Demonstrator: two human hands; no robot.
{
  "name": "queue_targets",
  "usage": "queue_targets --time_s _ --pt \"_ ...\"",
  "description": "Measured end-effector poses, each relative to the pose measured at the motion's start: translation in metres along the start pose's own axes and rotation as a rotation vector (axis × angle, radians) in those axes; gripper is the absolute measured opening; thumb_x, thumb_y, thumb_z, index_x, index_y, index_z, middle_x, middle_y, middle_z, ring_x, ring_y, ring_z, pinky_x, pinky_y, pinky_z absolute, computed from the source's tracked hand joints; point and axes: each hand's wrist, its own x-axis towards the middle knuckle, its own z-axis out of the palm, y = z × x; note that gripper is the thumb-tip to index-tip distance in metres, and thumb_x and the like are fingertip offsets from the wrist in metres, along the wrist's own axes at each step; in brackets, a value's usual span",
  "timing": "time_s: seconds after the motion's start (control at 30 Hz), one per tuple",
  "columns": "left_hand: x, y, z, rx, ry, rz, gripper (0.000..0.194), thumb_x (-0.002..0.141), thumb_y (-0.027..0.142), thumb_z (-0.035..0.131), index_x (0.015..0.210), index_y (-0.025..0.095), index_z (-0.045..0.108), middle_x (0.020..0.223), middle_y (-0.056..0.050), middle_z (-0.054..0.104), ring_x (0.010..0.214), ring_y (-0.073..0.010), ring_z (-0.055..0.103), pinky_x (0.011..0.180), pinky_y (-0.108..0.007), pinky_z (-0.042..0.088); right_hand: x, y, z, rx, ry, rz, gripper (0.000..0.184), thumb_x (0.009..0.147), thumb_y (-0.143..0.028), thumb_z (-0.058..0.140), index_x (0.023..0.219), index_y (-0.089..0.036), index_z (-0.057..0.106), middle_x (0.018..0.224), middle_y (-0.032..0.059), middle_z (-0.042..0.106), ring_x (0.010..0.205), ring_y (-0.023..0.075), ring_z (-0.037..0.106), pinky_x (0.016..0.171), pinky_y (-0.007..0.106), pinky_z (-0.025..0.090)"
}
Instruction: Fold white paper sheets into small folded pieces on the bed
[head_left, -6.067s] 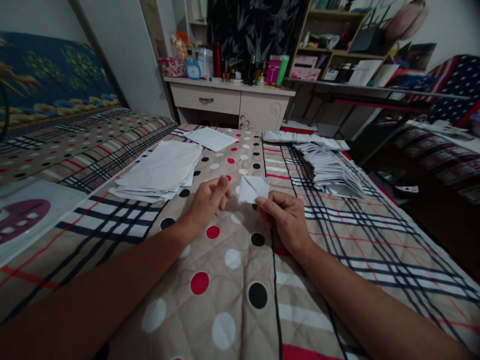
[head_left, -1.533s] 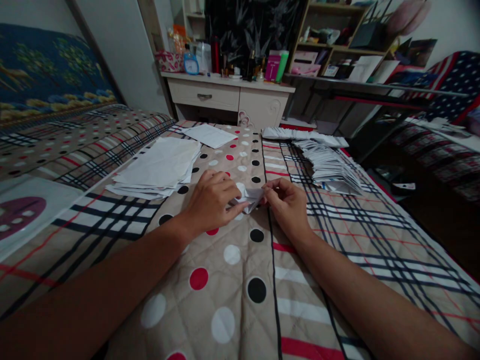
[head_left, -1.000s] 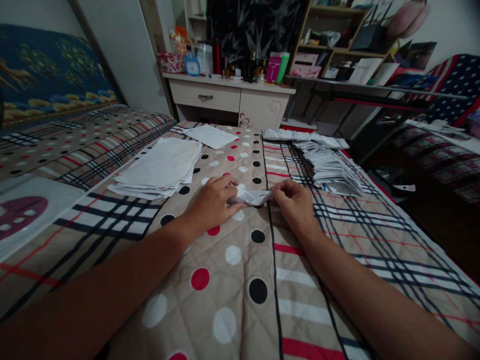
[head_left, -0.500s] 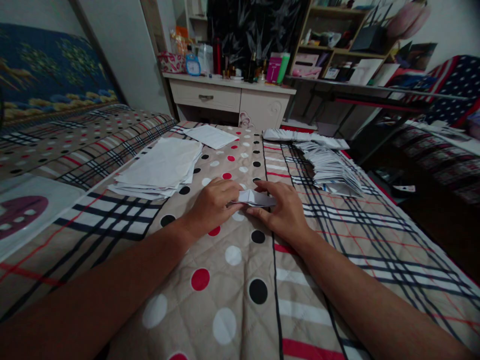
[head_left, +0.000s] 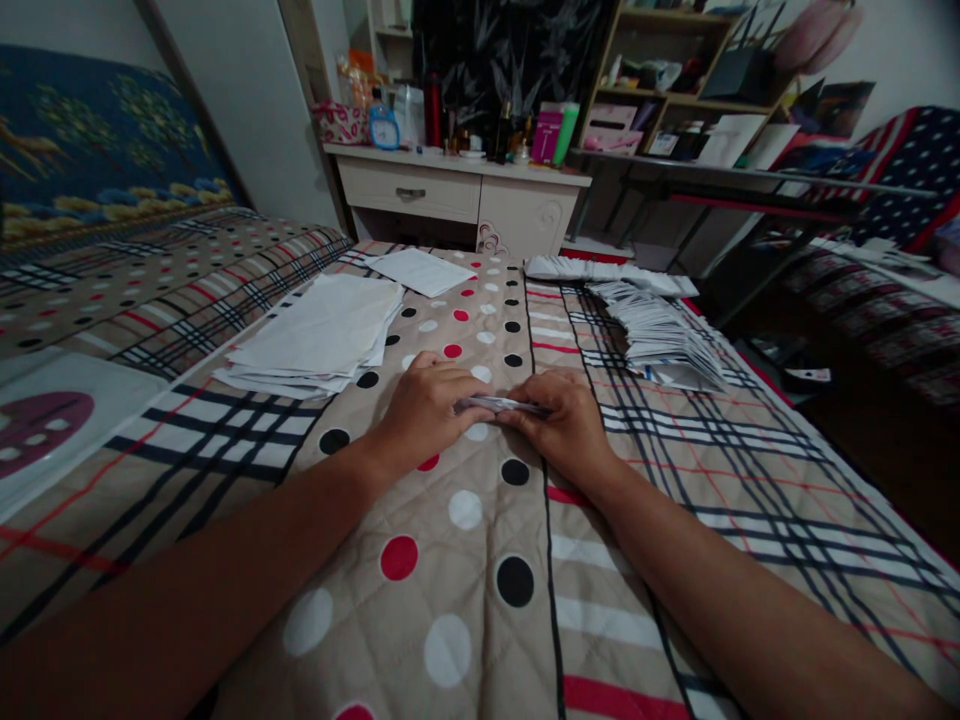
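White paper (head_left: 498,404), folded into a thin strip, is gripped at its left end between the thumb and fingers of the left hand (head_left: 431,405), and at its right end by the right hand (head_left: 566,415), whose fingers are curled round the far side. The strip is held at the middle of a bed, over a quilt (head_left: 465,565) printed with dots and plaid. Beyond the left forearm, a stack of loose white sheets (head_left: 319,330) is laid out. Well to the right, 2 rows of folded papers (head_left: 667,338) are set down.

As a judgement, the creases could be skewed if the 2 ends were pressed unevenly, and the soft quilt would offer little firm backing. The folds could spring open if either pinch were loosened; the edge could be torn by a hard pull.

Both ends are covered by fingers, and only a narrow edge is turned to view, so the fold pattern cannot be made out. Whether the quilt is touched by the strip cannot be told. The forearms are cut off below.
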Motion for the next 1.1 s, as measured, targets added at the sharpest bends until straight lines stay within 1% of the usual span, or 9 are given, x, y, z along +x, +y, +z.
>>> queue_targets --time_s 0.17,0.33,0.4,0.53,0.6,0.73,0.83,0.97,1.1 --pt "-0.001 -0.001 0.004 -0.088 0.057 -0.087 0.012 0.083 0.033 0.072 0.076 0.023 0.073 0.076 0.001 0.076 0.069 -0.0162 0.067 0.078 -0.036 0.043 0.000 0.001 -0.001 0.058 -0.022 -0.017 0.019 0.085 -0.034 0.068 0.072 -0.020 0.072 0.064 -0.0007 0.066 0.064 0.0163 0.060 0.073 0.032 0.040" --pt "0.000 0.000 0.002 -0.070 -0.005 -0.179 0.017 0.088 0.029 0.064 0.078 0.023 0.076 0.073 0.000 0.075 0.066 -0.0155 0.064 0.071 -0.032 0.042 0.000 -0.004 -0.004 0.026 -0.084 0.026 0.022 0.089 -0.026 0.060 0.072 -0.018 0.073 0.063 0.0005 0.065 0.064 0.0147 0.059 0.073 0.030 0.040" --pt "0.000 0.000 0.001 -0.069 -0.042 -0.248 0.018 0.087 0.031 0.065 0.078 0.021 0.076 0.071 -0.001 0.074 0.065 -0.0153 0.063 0.066 -0.030 0.041 -0.001 -0.004 -0.004 0.035 -0.101 0.102 0.024 0.089 -0.028 0.059 0.073 -0.018 0.074 0.062 0.0011 0.065 0.062 0.0144 0.058 0.066 0.028 0.039" --pt "0.000 -0.008 -0.002 -0.137 -0.066 -0.407 0.029 0.083 0.045 0.068 0.071 0.019 0.073 0.062 0.000 0.067 0.054 -0.0122 0.055 0.057 -0.027 0.035 -0.004 -0.002 -0.002 0.111 -0.043 0.389 0.032 0.081 -0.047 0.068 0.072 -0.017 0.074 0.057 0.0004 0.061 0.055 0.0137 0.052 0.051 0.025 0.032" --pt "0.000 -0.014 -0.002 -0.162 -0.117 -0.433 0.033 0.086 0.045 0.064 0.068 0.018 0.071 0.059 0.001 0.064 0.054 -0.0119 0.053 0.056 -0.026 0.033 -0.004 0.002 -0.001 0.132 -0.035 0.453 0.035 0.078 -0.051 0.069 0.070 -0.017 0.073 0.054 0.0002 0.059 0.053 0.0135 0.051 0.049 0.025 0.031" --pt "0.001 -0.022 -0.004 -0.164 -0.251 -0.461 0.027 0.090 0.032 0.055 0.075 0.018 0.072 0.058 0.001 0.063 0.057 -0.0132 0.054 0.058 -0.026 0.033 -0.001 0.011 -0.002 0.121 -0.099 0.444 0.028 0.085 -0.039 0.060 0.080 -0.017 0.076 0.058 0.0017 0.064 0.054 0.0139 0.055 0.052 0.025 0.035" --pt "0.002 -0.025 -0.007 -0.144 -0.300 -0.481 0.023 0.088 0.032 0.057 0.076 0.019 0.072 0.055 0.002 0.061 0.055 -0.0139 0.053 0.058 -0.027 0.032 0.002 0.016 -0.005 0.051 -0.073 0.469 0.023 0.082 -0.035 0.062 0.084 -0.017 0.076 0.061 0.0024 0.066 0.054 0.0146 0.056 0.053 0.025 0.036" --pt "0.002 -0.028 -0.009 -0.018 -0.273 -0.434 0.034 0.086 0.042 0.061 0.061 0.020 0.069 0.054 0.000 0.059 0.054 -0.0147 0.049 0.056 -0.028 0.027 0.005 0.019 -0.009 -0.027 -0.048 0.488 0.023 0.078 -0.039 0.066 0.076 -0.018 0.074 0.057 0.0019 0.064 0.051 0.0144 0.054 0.051 0.025 0.033" --pt "0.002 -0.026 -0.008 -0.146 -0.199 -0.481 0.043 0.088 0.046 0.057 0.056 0.019 0.064 0.052 0.001 0.056 0.052 -0.0131 0.048 0.054 -0.027 0.027 0.003 0.018 -0.010 0.087 -0.025 0.466 0.033 0.084 -0.042 0.059 0.061 -0.017 0.064 0.048 -0.0002 0.056 0.046 0.0119 0.047 0.048 0.024 0.031"
